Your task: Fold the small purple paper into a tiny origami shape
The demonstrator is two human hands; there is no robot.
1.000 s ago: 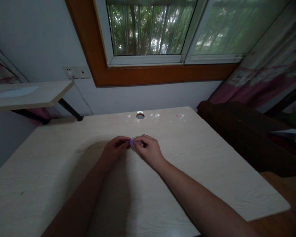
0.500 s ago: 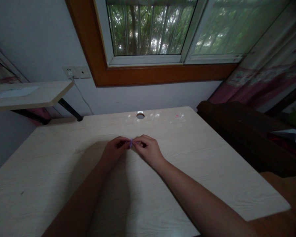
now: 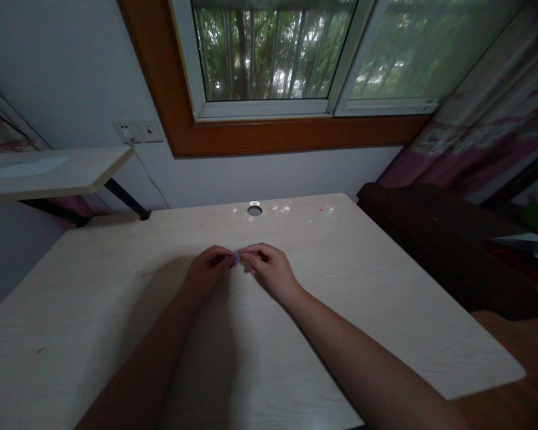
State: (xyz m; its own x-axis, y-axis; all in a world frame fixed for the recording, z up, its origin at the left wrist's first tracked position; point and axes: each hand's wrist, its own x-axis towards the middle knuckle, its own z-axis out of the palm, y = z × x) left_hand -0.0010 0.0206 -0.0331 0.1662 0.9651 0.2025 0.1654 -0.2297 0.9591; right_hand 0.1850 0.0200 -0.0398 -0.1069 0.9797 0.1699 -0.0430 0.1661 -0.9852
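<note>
A small purple object, too small and dim to name, sits between my two hands above the middle of the desk. My left hand pinches it with thumb and forefinger, and part of it is hidden by the fingertips. Just to its right is my right hand, its thumb and forefinger drawn together and pointing at the object. A narrow gap shows between the purple edge and these right fingertips. Whether they hold some thin part, I cannot make out.
The pale wooden desk has a round cable hole near its back edge. At the left rises a shelf on black legs. A window is behind, and a dark brown piece of furniture stands right of the desk.
My right fingertips have drawn slightly away from the purple object, which they met before. The object has shifted a little left with my left hand.
</note>
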